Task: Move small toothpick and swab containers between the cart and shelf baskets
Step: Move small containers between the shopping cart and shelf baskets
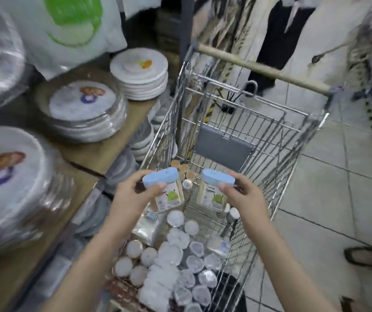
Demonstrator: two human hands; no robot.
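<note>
Now gripping one blue-lidded container [167,190] in left hand [133,194], another [214,190] in right hand [245,194], mid-frame above cart [270,140], likely for shelving.

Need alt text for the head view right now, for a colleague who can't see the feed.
Each hand holds a blue-lidded container over a wire shopping cart: left hand with the left container, right hand with the right container. Many small clear-lidded tubs fill the cart's near end; wrapped plate stacks sit on a shelf to the left.
</note>
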